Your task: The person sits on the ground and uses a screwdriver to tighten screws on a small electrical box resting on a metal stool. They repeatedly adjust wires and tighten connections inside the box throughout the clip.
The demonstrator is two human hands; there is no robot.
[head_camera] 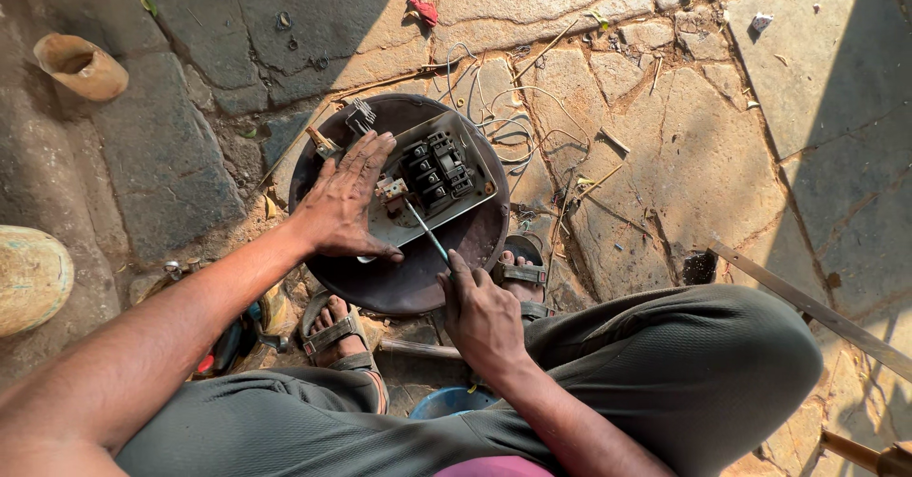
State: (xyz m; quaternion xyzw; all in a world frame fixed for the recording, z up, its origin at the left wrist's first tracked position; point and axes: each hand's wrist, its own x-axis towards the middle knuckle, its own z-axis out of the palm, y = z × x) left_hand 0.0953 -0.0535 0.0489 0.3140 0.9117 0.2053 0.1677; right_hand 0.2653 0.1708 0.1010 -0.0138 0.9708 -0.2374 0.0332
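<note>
Right hand (484, 317) grips a screwdriver (427, 233) — left hand (347, 201) flat, open on switch plate (446, 178); wires (513, 121) beyond.

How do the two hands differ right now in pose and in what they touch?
The left hand lies flat, fingers spread, pressing on the pale switch plate; the right hand is curled in a closed grip around a screwdriver. The left hand sits over the dark round pan; the right sits at its near rim. Both look grimy.

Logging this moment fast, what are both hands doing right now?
Left hand: open, fingers spread, pressing flat on the grey switch plate in the round dark pan.
Right hand: closed around a screwdriver, tip at the plate.
</note>
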